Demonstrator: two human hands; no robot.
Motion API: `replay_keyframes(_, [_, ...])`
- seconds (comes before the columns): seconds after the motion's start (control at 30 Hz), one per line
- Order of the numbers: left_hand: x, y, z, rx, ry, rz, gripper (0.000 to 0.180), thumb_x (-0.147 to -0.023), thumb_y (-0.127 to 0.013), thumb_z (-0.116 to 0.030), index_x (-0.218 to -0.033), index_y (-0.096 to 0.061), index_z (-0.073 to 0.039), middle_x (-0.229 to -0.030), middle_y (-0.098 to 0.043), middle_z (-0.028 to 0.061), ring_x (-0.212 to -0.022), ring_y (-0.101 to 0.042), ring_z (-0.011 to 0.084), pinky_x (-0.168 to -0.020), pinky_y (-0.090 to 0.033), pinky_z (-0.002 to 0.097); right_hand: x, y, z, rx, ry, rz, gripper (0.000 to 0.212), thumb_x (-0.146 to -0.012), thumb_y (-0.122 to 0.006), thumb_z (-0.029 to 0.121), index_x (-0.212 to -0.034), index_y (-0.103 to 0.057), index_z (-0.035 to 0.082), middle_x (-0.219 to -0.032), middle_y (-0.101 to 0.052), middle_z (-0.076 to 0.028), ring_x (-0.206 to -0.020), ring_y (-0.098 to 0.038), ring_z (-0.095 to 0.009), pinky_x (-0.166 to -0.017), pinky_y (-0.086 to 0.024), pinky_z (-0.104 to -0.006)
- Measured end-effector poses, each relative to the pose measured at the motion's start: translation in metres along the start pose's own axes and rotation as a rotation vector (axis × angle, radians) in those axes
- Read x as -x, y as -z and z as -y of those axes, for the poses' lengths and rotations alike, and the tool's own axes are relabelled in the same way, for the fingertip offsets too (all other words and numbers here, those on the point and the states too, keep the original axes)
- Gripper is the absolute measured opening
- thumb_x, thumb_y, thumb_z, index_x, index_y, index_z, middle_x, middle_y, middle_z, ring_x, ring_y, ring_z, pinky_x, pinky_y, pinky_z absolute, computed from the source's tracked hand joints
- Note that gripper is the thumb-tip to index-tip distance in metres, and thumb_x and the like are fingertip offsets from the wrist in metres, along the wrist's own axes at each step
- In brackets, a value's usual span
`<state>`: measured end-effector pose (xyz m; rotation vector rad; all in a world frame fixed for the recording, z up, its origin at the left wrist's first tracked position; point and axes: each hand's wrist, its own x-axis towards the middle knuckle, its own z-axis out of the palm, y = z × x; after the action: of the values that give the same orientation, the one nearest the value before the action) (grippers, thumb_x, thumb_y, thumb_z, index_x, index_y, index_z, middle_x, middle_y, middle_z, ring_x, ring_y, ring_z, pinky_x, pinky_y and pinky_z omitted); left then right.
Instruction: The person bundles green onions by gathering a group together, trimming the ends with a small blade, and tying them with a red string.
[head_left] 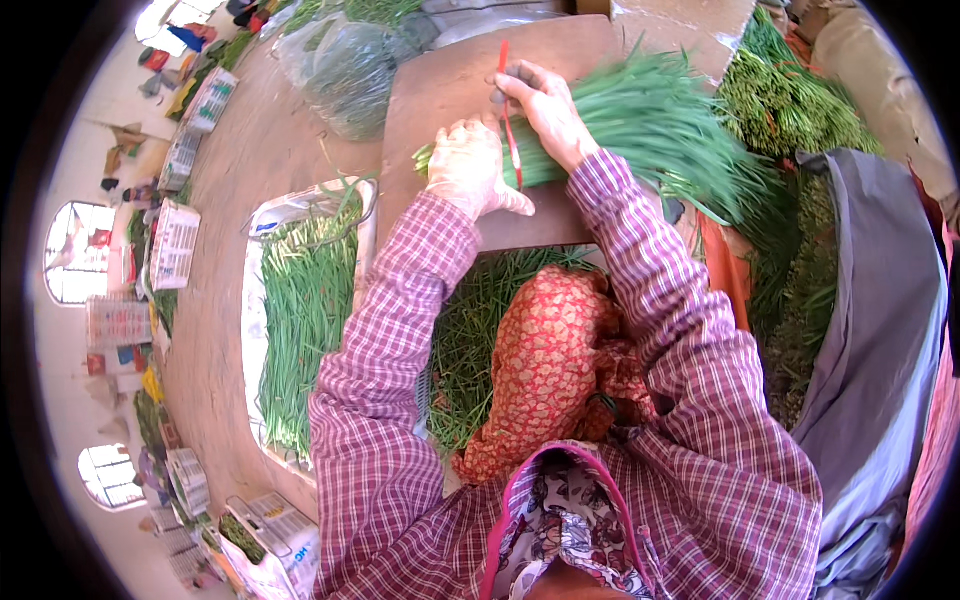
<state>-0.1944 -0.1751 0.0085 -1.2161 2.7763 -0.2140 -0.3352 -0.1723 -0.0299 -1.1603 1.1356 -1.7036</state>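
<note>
**Loose Stalks Could Slip Before the Band Holds**

At left of centre, a white-rimmed tray of long green stalks (305, 300) lies well apart from the work. Above centre, the left hand (470, 170) presses flat and closed on the thick bundle of thin green chive-like stalks (640, 125), which lies across the brown wooden board (440, 90). Just right, the right hand (545, 110) pinches a thin red band (508, 110) stretched over the bundle's cut end. Judging from this, the taut band could snap or slide off, letting stalks splay toward the loose green heap (790, 110) at upper right.
</note>
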Motion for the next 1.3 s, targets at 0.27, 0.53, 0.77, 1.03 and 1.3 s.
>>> replay_keyframes(0.27, [-0.008, -0.005, -0.022, -0.052, 0.064, -0.08, 0.079, -0.059, -0.089, -0.048, -0.117, -0.058, -0.003, -0.106, -0.066, 0.012, -0.103, -0.065, 0.0264, -0.089, -0.051, 0.0394, -0.013, 0.006, -0.002, 0.048, 0.104, 0.032, 0.028, -0.099, -0.058, 0.02, -0.116, -0.062, -0.001, -0.105, -0.069, -0.006, -0.094, -0.064, -0.012, -0.084, -0.049, -0.0262])
replay_keyframes(0.53, [-0.01, -0.018, -0.023, -0.047, 0.1, -0.072, 0.072, -0.068, -0.081, -0.05, -0.123, -0.059, -0.01, -0.119, -0.063, 0.0125, -0.109, -0.063, 0.0247, -0.092, -0.049, 0.0391, 0.027, -0.021, 0.039, 0.156, -0.015, 0.028, 0.021, -0.096, -0.056, 0.02, -0.1, -0.064, 0.001, -0.077, -0.059, -0.002, -0.071, -0.053, -0.011, -0.066, -0.046, -0.0277])
replay_keyframes(0.77, [-0.044, -0.114, 0.016, 0.268, 0.002, -0.472, 0.04, -0.08, -0.067, -0.038, -0.11, -0.064, -0.012, -0.11, -0.067, 0.0073, -0.108, -0.062, 0.0247, -0.092, -0.047, 0.0392, 0.081, -0.028, 0.069, 0.283, 0.147, 0.019, 0.021, -0.093, -0.054, 0.016, -0.1, -0.061, -0.002, -0.075, -0.061, -0.011, -0.067, -0.053, -0.018, -0.066, -0.046, -0.0323])
replay_keyframes(1.03, [-0.012, -0.031, -0.023, 0.092, 0.063, -0.206, 0.058, -0.065, -0.082, -0.038, -0.11, -0.061, -0.008, -0.105, -0.067, 0.0129, -0.105, -0.064, 0.029, -0.096, -0.047, 0.0427, 0.162, -0.02, 0.043, 0.401, 0.072, 0.001, 0.016, -0.094, -0.056, 0.015, -0.104, -0.063, 0.004, -0.085, -0.065, -0.024, -0.082, -0.064, -0.044, -0.071, -0.05, -0.046])
replay_keyframes(1.3, [-0.003, -0.038, -0.019, 0.033, 0.12, -0.275, 0.075, -0.062, -0.085, -0.049, -0.12, -0.057, -0.01, -0.108, -0.064, 0.0107, -0.108, -0.062, 0.0274, -0.098, -0.045, 0.043, 0.135, 0.051, 0.069, 0.354, -0.039, -0.281, 0.036, -0.095, -0.064, 0.027, -0.117, -0.063, -0.001, -0.087, -0.071, -0.01, -0.067, -0.064, -0.012, -0.059, -0.05, -0.0266])
